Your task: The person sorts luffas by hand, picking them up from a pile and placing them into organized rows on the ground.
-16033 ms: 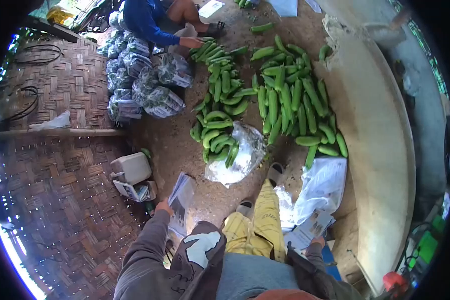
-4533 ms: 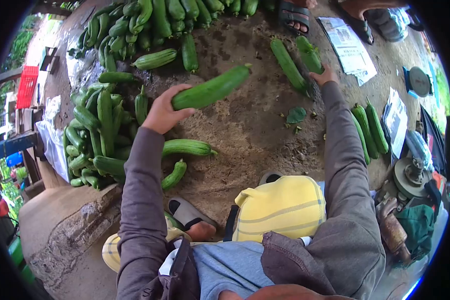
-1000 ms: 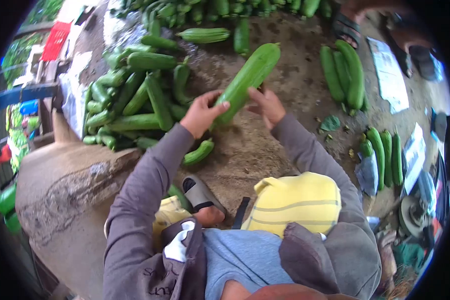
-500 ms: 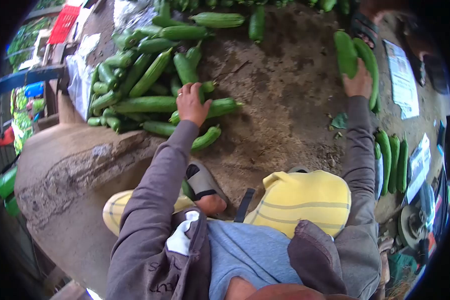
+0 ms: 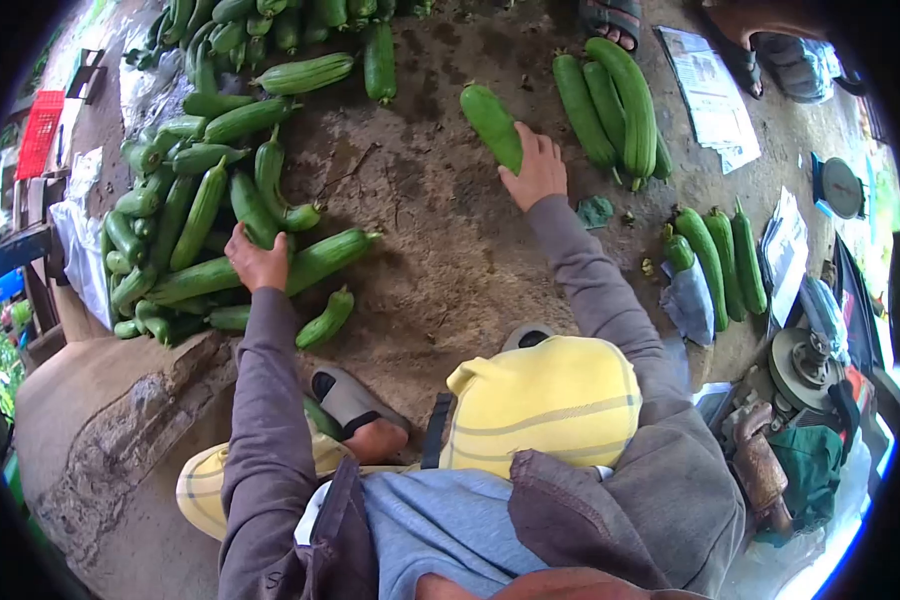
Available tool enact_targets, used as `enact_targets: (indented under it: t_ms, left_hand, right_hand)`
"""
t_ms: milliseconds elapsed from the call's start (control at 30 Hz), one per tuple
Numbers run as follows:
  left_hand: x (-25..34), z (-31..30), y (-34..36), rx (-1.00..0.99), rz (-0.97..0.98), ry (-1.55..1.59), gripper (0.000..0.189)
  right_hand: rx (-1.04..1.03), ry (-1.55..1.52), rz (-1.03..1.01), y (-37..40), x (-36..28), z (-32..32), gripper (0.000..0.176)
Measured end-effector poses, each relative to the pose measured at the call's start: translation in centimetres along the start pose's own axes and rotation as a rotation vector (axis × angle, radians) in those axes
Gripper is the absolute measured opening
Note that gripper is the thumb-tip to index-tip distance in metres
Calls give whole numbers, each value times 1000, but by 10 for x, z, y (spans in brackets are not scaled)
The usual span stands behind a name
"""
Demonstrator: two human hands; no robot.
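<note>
My right hand is closed around the lower end of a green sponge gourd, over the bare floor. That gourd is tilted and apart from a row of sponge gourds to its right. On the left, my left hand reaches into a large pile of sponge gourds. Its thumb and fingers straddle the near end of one gourd, and a long gourd lies beneath the palm. A shorter gourd rests close to my foot.
Another row of gourds lies at the right, near newspaper sheets and a round dial scale. More gourds are heaped at the back. A sandalled foot stands beyond. A concrete block is at lower left.
My right hand has brought its gourd leftward, away from the row at the right. My left hand stays at the pile, shifted slightly. The view has swung to the right.
</note>
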State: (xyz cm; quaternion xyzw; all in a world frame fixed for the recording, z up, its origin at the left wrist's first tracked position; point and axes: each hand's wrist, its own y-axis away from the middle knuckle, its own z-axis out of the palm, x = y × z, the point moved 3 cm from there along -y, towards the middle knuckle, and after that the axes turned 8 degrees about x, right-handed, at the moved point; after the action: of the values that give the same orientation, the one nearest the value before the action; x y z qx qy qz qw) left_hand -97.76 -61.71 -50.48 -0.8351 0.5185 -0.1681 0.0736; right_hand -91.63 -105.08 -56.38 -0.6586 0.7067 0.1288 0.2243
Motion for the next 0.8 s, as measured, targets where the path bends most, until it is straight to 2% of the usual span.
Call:
enact_targets:
  t_ms: [133, 233, 300, 367, 467, 500, 600, 633, 800]
  left_hand:
    - [-1, 0, -7, -89, -135, 50, 80]
    - [-27, 21, 3, -133, -277, 147, 84]
    - [-25, 20, 4, -135, -301, 172, 86]
    - [-6, 8, 5, -154, -314, 131, 87]
    - [-13, 14, 4, -169, -379, 151, 82]
    - [-20, 21, 2, -135, -385, 161, 71]
    - [-20, 15, -4, -329, -779, 827, 55]
    - [-10, 3, -4, -406, -858, 961, 41]
    - [4, -3, 4, -436, -932, 1279, 29]
  right_hand:
    - [63, 89, -63, -18, 9, -21, 64]
    - [227, 344, -21, -52, 39, -48, 66]
    - [133, 410, 83, -61, 48, -58, 64]
    - [77, 477, 75, -59, 44, -53, 67]
    - [70, 514, 52, -58, 44, -49, 69]
    - [78, 513, 47, -59, 45, -47, 69]
    - [143, 524, -8, -63, 53, -42, 67]
    - [164, 519, -19, -65, 56, -39, 65]
    - [151, 438, 56, -71, 55, -36, 65]
